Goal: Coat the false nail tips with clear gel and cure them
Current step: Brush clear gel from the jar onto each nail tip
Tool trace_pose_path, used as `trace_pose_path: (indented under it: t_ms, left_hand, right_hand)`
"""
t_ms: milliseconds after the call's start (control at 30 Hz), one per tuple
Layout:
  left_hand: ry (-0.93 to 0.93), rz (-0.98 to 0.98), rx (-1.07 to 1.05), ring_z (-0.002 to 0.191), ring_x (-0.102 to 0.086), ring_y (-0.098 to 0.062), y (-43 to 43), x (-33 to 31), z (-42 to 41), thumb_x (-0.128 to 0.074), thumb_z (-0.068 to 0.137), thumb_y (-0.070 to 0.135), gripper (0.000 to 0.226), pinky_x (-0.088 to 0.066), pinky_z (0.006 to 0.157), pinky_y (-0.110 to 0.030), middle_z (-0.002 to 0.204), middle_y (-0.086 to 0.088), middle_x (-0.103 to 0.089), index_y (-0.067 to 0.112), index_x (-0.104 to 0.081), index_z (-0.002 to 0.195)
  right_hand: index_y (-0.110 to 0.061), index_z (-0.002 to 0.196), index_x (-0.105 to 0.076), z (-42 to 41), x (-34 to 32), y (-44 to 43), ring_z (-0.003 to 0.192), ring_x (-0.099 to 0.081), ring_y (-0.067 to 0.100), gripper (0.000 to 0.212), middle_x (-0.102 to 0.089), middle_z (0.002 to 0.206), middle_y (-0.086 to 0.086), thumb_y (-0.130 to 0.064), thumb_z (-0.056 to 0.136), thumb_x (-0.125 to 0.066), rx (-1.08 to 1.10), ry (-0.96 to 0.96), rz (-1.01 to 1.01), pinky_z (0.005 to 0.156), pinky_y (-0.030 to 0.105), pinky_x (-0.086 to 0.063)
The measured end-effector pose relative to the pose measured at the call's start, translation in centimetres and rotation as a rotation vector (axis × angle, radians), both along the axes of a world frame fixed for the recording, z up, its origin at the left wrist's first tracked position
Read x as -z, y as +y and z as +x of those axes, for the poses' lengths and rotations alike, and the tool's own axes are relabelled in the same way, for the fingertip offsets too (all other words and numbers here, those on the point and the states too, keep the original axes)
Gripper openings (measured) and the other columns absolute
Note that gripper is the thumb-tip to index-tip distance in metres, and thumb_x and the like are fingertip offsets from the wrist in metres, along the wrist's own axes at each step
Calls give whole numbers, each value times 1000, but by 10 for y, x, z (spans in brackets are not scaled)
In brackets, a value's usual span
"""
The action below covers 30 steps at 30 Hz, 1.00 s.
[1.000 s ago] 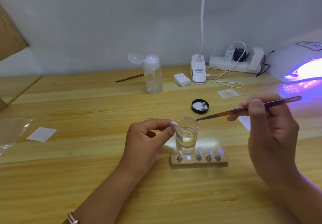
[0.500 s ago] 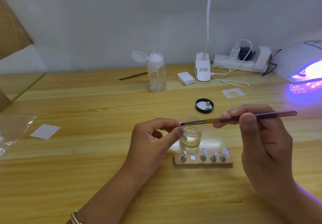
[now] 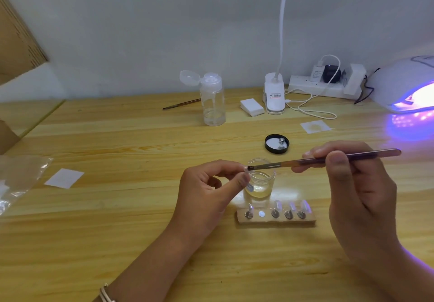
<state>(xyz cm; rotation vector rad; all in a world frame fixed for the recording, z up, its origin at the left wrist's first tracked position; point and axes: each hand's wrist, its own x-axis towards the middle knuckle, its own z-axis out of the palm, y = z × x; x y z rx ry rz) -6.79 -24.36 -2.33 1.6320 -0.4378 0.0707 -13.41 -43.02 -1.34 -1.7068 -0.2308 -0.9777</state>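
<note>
Two hands busy over the counter (image 3: 117,219). The left hand (image 3: 206,191) pinches one nail tip (image 3: 246,168) between thumb and forefinger, right next to the open gel jar (image 3: 259,184). Just in front of the jar sits a wooden block (image 3: 276,221) with four other tips (image 3: 277,205) standing on pegs. The brush (image 3: 305,160) bristles touch the pinched tip, and the right hand (image 3: 357,193) grips the handle. Far right, the curing lamp (image 3: 404,85) glows purple.
</note>
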Motion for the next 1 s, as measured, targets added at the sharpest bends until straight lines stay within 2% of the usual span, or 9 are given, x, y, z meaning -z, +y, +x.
trace_pose_path:
  t_ms: [200,333,500,667,733,900,1000]
  left_hand:
    - [27,-14,12,69,-60,1,2,-2,0,-79,79,16,15,-44,60,-15,81,10,-76,32,-79,80]
    - [49,-18,16,67,-59,1,1,-4,-1,-80,79,10,15,-42,59,-14,78,10,-75,26,-79,80]
    - [58,-28,20,61,-55,4,0,-5,-2,-80,77,9,15,-41,56,-13,71,10,-72,24,-79,78]
    - [58,-35,33,69,-61,-1,0,-5,-2,-81,77,11,17,-44,61,-19,78,6,-76,27,-79,80]
    - [58,-44,45,72,-62,-3,1,-5,-3,-81,76,17,12,-45,63,-21,81,4,-77,28,-80,81]
    - [67,-60,46,72,-62,-5,0,-5,-3,-78,73,23,9,-45,63,-22,82,3,-77,31,-80,79]
    - [66,-50,33,69,-61,-2,0,-4,-2,-78,71,26,9,-44,62,-20,79,5,-76,32,-79,77]
  right_hand:
    - [-27,96,-57,0,1,-4,81,-70,16,16,-69,85,-12,-28,103,-43,46,1,45,84,22,-48]
    - [-22,102,-56,-2,-2,1,86,-70,12,18,-70,90,-13,-31,106,-41,-8,-43,11,86,22,-49]
    - [-31,103,-57,-3,0,6,89,-71,17,17,-70,93,-13,-41,105,-43,-26,-16,-11,88,34,-51]
    - [-31,100,-56,-2,0,1,85,-70,12,15,-70,87,-11,-31,105,-43,33,-24,-19,85,22,-48]
    - [-28,99,-57,-2,1,-2,85,-69,12,15,-69,87,-10,-28,104,-43,49,-27,-5,85,22,-48]
    - [-18,100,-56,-3,-1,0,88,-69,10,22,-69,90,-13,-34,106,-42,14,-55,10,87,20,-47]
    - [-26,103,-56,-4,-1,5,92,-70,8,18,-70,92,-15,-36,105,-42,-14,-46,-15,89,19,-47]
